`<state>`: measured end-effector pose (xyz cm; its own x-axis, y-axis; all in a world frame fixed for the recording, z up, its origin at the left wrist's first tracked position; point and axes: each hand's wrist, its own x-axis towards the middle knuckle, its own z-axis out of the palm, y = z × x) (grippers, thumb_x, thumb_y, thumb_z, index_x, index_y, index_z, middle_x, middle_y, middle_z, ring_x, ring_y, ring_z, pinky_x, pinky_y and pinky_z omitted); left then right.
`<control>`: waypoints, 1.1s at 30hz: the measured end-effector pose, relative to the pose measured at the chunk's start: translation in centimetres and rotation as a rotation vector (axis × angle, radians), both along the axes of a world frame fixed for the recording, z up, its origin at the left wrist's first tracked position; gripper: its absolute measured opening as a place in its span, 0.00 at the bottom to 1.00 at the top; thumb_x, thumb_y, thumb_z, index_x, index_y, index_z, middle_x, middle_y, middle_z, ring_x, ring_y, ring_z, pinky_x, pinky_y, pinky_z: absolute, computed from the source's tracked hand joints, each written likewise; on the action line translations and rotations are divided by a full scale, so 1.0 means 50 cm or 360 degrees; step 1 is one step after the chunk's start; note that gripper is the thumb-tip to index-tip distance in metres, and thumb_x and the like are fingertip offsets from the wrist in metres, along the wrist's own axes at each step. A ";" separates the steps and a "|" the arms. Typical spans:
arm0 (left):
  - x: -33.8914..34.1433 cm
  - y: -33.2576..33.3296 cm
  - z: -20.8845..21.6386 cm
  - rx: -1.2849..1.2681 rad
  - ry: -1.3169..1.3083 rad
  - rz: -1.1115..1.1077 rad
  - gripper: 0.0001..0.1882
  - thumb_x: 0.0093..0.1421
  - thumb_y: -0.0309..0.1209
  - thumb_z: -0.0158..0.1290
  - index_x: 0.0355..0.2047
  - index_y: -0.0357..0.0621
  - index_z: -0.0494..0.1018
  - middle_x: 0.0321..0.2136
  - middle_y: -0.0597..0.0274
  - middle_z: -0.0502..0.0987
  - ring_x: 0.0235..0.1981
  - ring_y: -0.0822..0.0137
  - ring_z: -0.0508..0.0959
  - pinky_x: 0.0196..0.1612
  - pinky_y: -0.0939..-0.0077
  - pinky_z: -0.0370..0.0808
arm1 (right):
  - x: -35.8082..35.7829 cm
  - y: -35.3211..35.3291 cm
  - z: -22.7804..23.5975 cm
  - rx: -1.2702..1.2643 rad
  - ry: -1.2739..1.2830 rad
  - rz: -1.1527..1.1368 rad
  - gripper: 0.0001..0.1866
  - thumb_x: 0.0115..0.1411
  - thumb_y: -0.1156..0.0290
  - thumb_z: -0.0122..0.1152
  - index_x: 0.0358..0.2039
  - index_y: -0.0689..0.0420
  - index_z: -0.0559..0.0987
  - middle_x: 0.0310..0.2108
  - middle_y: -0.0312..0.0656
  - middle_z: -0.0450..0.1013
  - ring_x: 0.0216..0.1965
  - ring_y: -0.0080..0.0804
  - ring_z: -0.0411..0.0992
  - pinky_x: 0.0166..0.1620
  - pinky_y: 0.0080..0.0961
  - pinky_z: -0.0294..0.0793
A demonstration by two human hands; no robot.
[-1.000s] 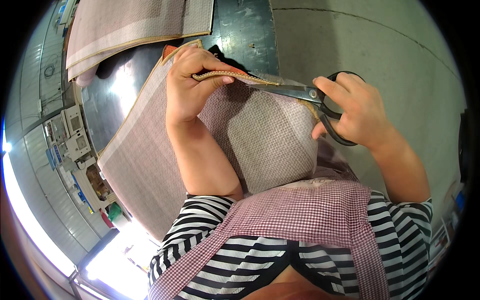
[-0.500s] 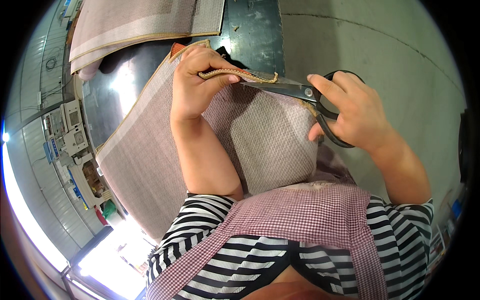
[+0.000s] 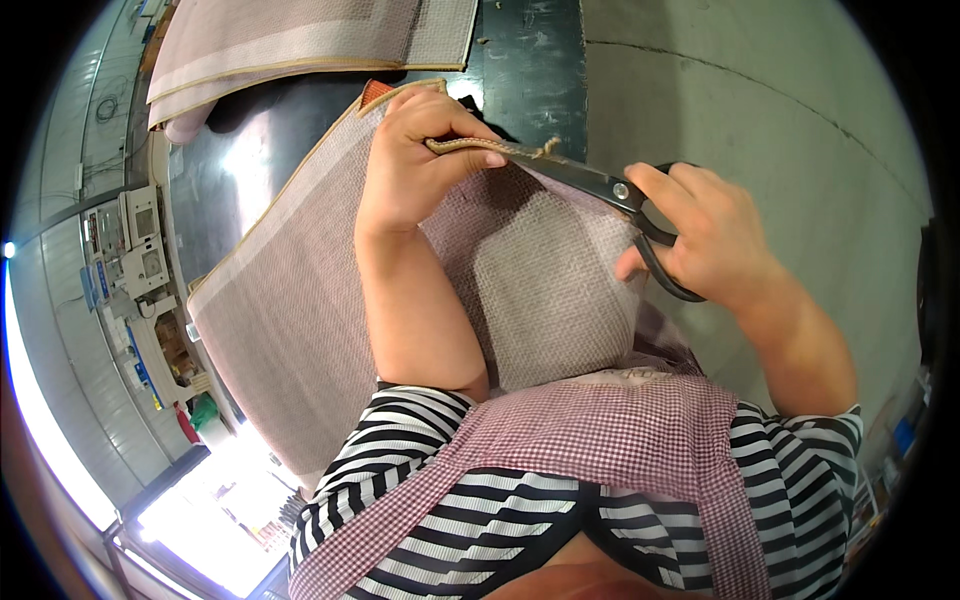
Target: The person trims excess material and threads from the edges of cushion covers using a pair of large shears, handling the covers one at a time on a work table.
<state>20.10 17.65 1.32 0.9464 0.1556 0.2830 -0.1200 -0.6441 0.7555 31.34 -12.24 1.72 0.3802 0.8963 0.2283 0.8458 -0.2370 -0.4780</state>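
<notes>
A woven rug [image 3: 285,285] in grey and dusty pink, bound with a tan edge, drapes over the table's edge and against my apron. My left hand [image 3: 415,165] pinches the rug's bound edge between thumb and fingers. Out of that grip sticks a stretch of tan binding [image 3: 465,145], with a frayed tuft at its right end. My right hand [image 3: 715,225] holds black-handled scissors [image 3: 610,188] by the loops. The blades point left along the binding, nearly closed, their tips close to my left thumb. An orange patch [image 3: 375,93] shows at the rug's corner behind my left hand.
More rugs [image 3: 300,45] with tan edges lie stacked at the far end of the dark table [image 3: 535,80]. Concrete floor [image 3: 760,120] stretches to the right. Shelves and pale machines [image 3: 145,240] stand along the left wall.
The scissor blades have come together from a wider gap at the binding's end. My left hand and the rug edge appear slightly further right.
</notes>
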 end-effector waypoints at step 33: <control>-0.011 -0.005 0.007 0.0073 0.0055 0.0165 0.14 0.35 0.26 0.73 0.24 0.42 0.81 0.21 0.66 0.73 0.30 0.65 0.72 0.39 0.69 0.67 | 0.007 0.090 0.053 0.0058 -0.0383 0.0045 0.38 0.40 0.40 0.73 0.47 0.52 0.77 0.28 0.38 0.70 0.31 0.37 0.75 0.31 0.33 0.77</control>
